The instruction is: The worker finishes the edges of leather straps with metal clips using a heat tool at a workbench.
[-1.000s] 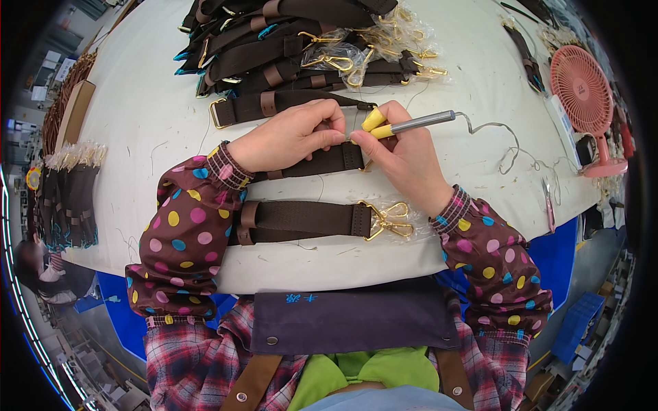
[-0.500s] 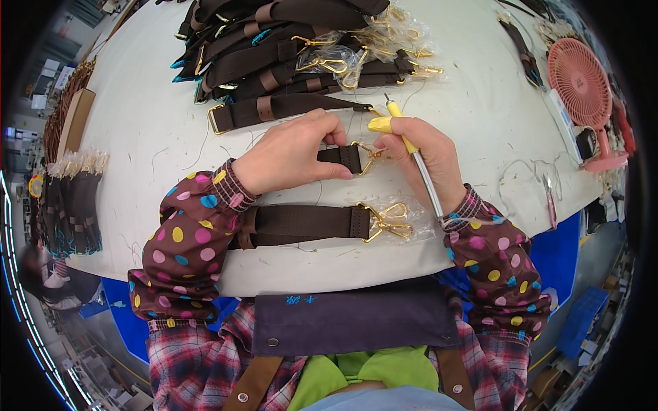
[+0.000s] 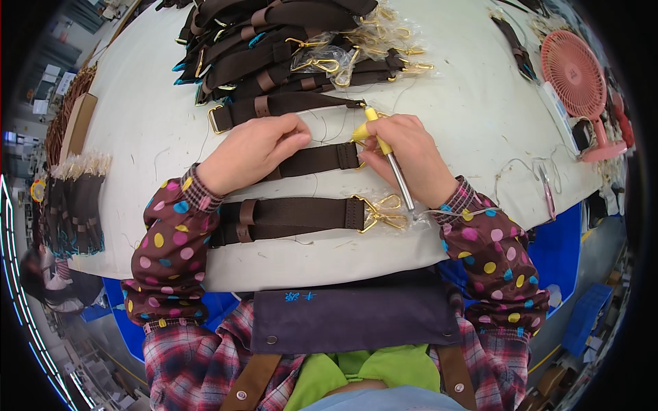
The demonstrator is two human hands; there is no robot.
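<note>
My right hand grips a corded pen-shaped tool with a yellow grip and silver handle; its upper end is near the far strap's tip. The fingers are over the gold clasp end of a dark brown webbing strap and partly hide the clasp. My left hand lies across that strap's left part, fingers curled and thumb against them; what they pinch, if anything, is hidden. Nearer to me lies a second strap with a brown keeper loop and a plastic-wrapped gold clasp. A third strap lies beyond my hands.
A pile of similar straps with wrapped gold clasps covers the table's far side. To the right are a pink fan and small pink-handled snips beside a loose cord. More straps hang at the left edge. Loose threads lie on the table.
My left hand has moved left along the middle strap, away from its clasp end, uncovering more webbing. My right hand has shifted left with the tool and now covers most of the clasp.
</note>
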